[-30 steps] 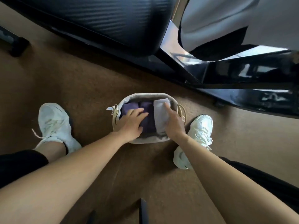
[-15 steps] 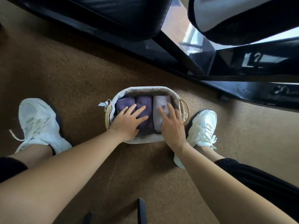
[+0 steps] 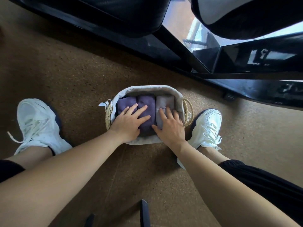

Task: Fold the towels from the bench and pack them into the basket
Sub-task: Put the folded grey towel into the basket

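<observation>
A small woven basket (image 3: 147, 89) with a pale cloth liner sits on the brown floor between my feet. Three folded towels lie side by side in it: a dark purple towel (image 3: 124, 103) on the left, a second purple towel (image 3: 146, 101) in the middle and a light lilac towel (image 3: 164, 102) on the right. My left hand (image 3: 129, 121) lies flat with spread fingers on the two purple towels. My right hand (image 3: 171, 126) presses flat on the lilac towel.
My white sneakers stand on either side, the left sneaker (image 3: 37, 125) and the right sneaker (image 3: 206, 126), the right one close to the basket's rope handle (image 3: 188, 112). A black padded bench (image 3: 131, 15) and its dark frame (image 3: 246, 86) run across the top. Open floor lies on the left.
My right hand let go of the lilac towel's edge and flattened on top of it. The towel now sits level with the purple ones. My left hand stayed pressing down.
</observation>
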The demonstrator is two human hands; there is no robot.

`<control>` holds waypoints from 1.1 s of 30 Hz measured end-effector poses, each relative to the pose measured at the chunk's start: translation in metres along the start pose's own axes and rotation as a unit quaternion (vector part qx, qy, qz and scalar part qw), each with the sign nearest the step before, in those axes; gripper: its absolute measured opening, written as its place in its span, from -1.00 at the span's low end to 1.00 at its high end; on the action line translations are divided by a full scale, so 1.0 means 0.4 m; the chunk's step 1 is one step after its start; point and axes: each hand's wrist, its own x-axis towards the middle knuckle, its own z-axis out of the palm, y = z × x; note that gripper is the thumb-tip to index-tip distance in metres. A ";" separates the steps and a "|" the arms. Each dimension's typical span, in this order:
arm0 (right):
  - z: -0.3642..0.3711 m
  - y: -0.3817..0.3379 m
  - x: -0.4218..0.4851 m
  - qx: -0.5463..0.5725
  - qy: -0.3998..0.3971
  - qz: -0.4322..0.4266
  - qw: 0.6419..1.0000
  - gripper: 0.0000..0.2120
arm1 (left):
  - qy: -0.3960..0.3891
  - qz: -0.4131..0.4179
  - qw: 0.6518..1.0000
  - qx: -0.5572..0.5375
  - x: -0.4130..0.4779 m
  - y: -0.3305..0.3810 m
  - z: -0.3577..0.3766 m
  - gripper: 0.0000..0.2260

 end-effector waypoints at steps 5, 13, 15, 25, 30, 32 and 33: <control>0.010 -0.022 0.014 0.023 -0.049 0.033 0.998 -0.28 | -0.003 -0.015 1.000 -0.020 0.012 0.002 -0.002 -0.49; -0.050 0.008 -0.002 0.036 0.011 -0.031 0.999 -0.40 | -0.042 -0.015 0.999 0.017 0.002 0.016 -0.004 -0.43; -0.060 -0.001 0.006 0.066 -0.001 -0.017 0.998 -0.34 | -0.043 -0.020 0.998 0.035 -0.012 0.035 -0.009 -0.40; -0.075 0.011 0.057 0.122 -0.044 -0.008 0.992 -0.35 | -0.071 -0.072 0.994 -0.042 -0.086 0.042 0.004 -0.42; -0.052 0.034 -0.031 0.159 -0.086 0.016 0.983 -0.44 | -0.064 -0.084 0.989 -0.106 -0.110 0.048 -0.024 -0.46; -0.066 0.033 -0.071 0.147 -0.104 0.013 0.984 -0.52 | -0.046 -0.112 0.983 -0.142 -0.137 0.051 -0.044 -0.47; -0.080 0.027 -0.094 0.140 -0.104 0.007 0.985 -0.55 | -0.035 -0.132 0.978 -0.159 -0.153 0.051 -0.057 -0.47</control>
